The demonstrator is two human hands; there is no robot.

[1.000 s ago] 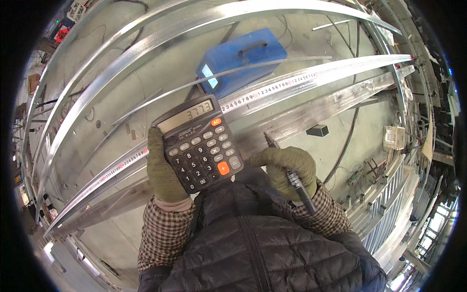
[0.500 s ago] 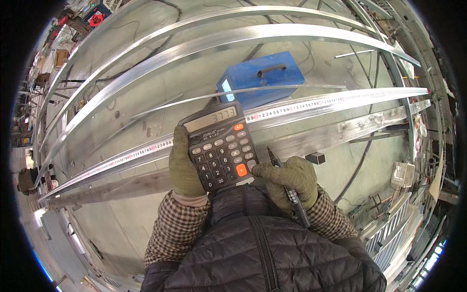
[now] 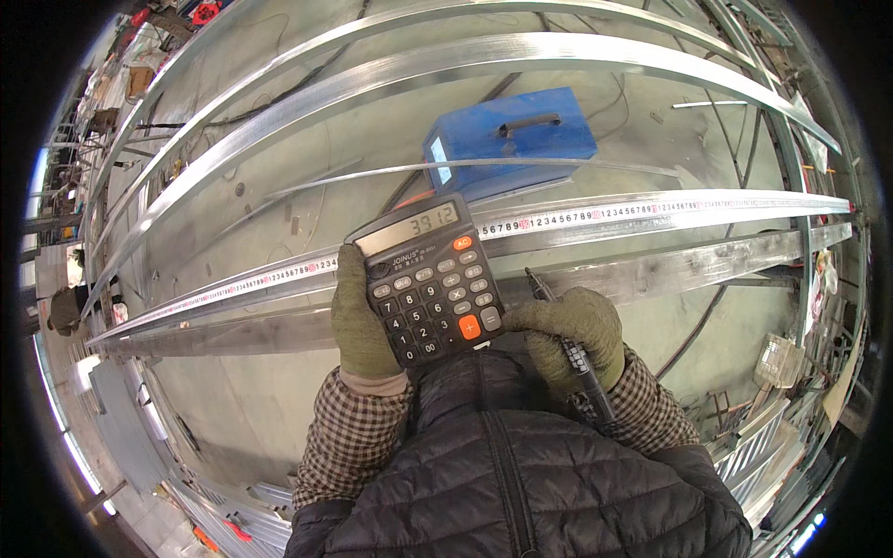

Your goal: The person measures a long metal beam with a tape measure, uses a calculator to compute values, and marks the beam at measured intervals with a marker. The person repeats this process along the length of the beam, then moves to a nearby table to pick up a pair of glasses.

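My left hand (image 3: 361,316), in an olive-green glove, is closed around the left side of a black desk calculator (image 3: 437,299). The calculator is tilted, and digits show on its display. My right hand (image 3: 577,339), gloved alike, grips a black marker pen (image 3: 584,370) that slants across the fingers. One finger of that hand reaches to the calculator's lower right edge, beside the orange key; whether it presses a key I cannot tell. Behind the calculator a white tape measure (image 3: 633,212) lies stretched along a long metal bar, partly hidden by the calculator and my left hand.
A blue box with a black handle (image 3: 558,153) stands beyond the tape. Long shiny metal profiles (image 3: 521,54) cross the far side. A dull flat bar (image 3: 651,274) runs nearer to me. Cables lie on the floor, and a work lamp (image 3: 779,361) is at the right.
The number on the calculator's display has changed. The whole view has shifted a little. My left hand keeps hold of the calculator, and my right hand keeps the marker pen.
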